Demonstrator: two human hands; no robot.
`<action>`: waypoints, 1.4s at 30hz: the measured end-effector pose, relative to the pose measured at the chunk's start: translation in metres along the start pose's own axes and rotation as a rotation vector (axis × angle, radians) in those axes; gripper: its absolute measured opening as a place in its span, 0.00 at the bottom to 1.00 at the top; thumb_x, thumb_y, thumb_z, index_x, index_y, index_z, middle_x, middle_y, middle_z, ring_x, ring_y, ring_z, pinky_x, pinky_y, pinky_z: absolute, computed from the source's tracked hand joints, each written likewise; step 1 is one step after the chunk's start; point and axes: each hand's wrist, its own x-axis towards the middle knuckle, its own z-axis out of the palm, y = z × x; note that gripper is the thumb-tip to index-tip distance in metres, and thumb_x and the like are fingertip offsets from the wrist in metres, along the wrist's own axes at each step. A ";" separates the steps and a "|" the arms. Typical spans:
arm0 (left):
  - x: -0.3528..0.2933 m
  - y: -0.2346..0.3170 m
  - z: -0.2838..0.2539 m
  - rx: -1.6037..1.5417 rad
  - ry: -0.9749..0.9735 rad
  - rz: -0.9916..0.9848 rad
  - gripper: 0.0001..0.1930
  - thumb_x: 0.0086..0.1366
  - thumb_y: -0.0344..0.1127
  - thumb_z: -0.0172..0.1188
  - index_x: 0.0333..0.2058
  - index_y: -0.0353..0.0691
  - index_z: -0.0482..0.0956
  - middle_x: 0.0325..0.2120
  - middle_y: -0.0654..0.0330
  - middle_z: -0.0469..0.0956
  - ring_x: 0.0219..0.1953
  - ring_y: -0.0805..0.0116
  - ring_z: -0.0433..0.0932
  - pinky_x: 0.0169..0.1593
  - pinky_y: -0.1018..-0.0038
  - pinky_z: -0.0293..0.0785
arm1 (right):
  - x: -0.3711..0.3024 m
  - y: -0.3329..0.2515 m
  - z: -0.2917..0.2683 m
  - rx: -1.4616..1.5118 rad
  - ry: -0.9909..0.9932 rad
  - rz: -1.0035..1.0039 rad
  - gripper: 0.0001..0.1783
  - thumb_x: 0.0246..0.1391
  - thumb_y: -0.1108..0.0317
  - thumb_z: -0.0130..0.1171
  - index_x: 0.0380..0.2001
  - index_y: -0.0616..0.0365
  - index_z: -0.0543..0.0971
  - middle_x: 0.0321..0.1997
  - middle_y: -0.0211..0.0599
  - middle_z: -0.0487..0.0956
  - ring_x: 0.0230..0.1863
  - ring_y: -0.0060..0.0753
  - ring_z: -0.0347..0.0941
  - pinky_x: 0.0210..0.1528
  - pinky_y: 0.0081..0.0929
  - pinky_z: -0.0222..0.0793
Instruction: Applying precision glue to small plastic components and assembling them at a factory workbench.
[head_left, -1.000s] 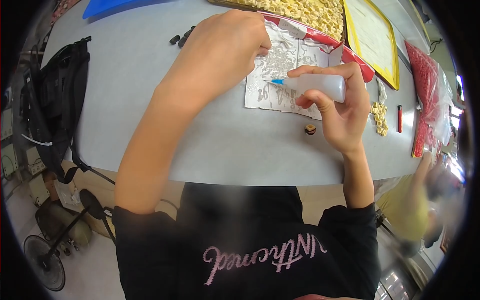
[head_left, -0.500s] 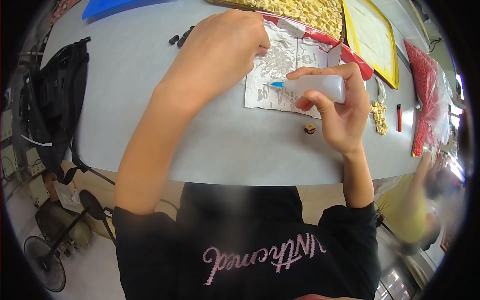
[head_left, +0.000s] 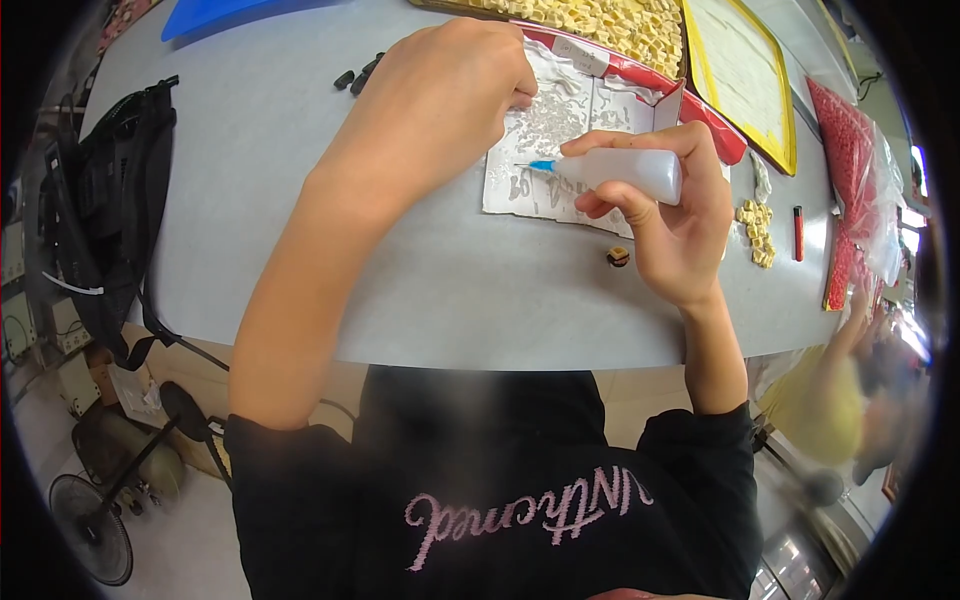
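A translucent white squeeze bottle [head_left: 630, 174] with a blue needle tip [head_left: 541, 165] lies sideways in my right hand [head_left: 694, 215], which has thumb and fingers wrapped round it. Its needle points left over a white cardboard sheet [head_left: 530, 196] with grey smears and clear blobs. My left hand [head_left: 462, 78] is closed at the sheet's upper left edge, back of the hand up. Whatever its fingers pinch, if anything, is hidden. A tiny burger-shaped piece [head_left: 618, 257], cream and dark, sits on the table just below the sheet.
Many small cream pieces [head_left: 600, 28] fill a tray at the back, beside a yellow-rimmed tray [head_left: 745, 85]. More cream pieces [head_left: 756, 232], a red-and-black stick [head_left: 798, 234] and a bag of red bits [head_left: 845, 150] lie right. Dark pieces [head_left: 345, 80] lie left, near a black bag [head_left: 110, 210].
My right hand has shifted slightly left and up with the squeeze bottle, taking the needle tip further left over the sheet. My left hand has barely moved.
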 end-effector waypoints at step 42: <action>0.011 0.035 0.007 -0.729 0.192 0.036 0.11 0.55 0.18 0.61 0.37 0.35 0.83 0.35 0.57 0.80 0.38 0.70 0.79 0.38 0.76 0.80 | 0.008 0.002 -0.049 0.408 0.540 -0.111 0.11 0.63 0.65 0.50 0.39 0.63 0.65 0.39 0.55 0.79 0.23 0.23 0.72 0.26 0.18 0.71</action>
